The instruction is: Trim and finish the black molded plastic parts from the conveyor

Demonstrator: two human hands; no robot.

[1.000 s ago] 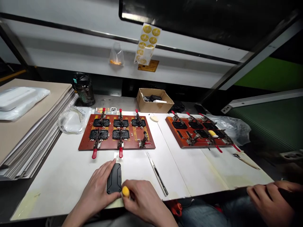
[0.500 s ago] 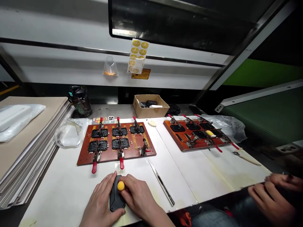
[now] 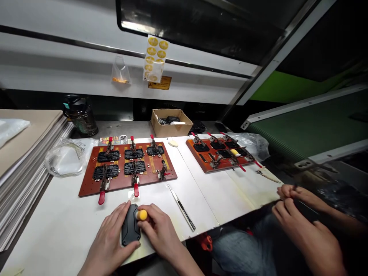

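Note:
A black phone case (image 3: 130, 230) lies flat on the white table (image 3: 66, 226) near its front edge. My left hand (image 3: 107, 239) curls round the case's left side and holds it down. My right hand (image 3: 156, 232) pinches a small yellow tool (image 3: 141, 215) and presses it on the case's upper right part. Just beyond the case lies a small clear film piece (image 3: 131, 194), in front of a red-brown fixture board (image 3: 128, 165) with several black parts under red-handled clamps.
Metal tweezers (image 3: 181, 206) lie right of my hands. A second fixture board (image 3: 220, 152) sits further right, with a co-worker's hands (image 3: 299, 214) near the table edge. A cardboard stack (image 3: 25, 161), plastic bag (image 3: 64, 157), dark jar (image 3: 80, 115) and small carton (image 3: 171, 122) stand behind.
My right hand moved the yellow tool from the case's lower right corner up onto its upper part. The camera view swung to the right. The co-worker's hands rose towards the table edge.

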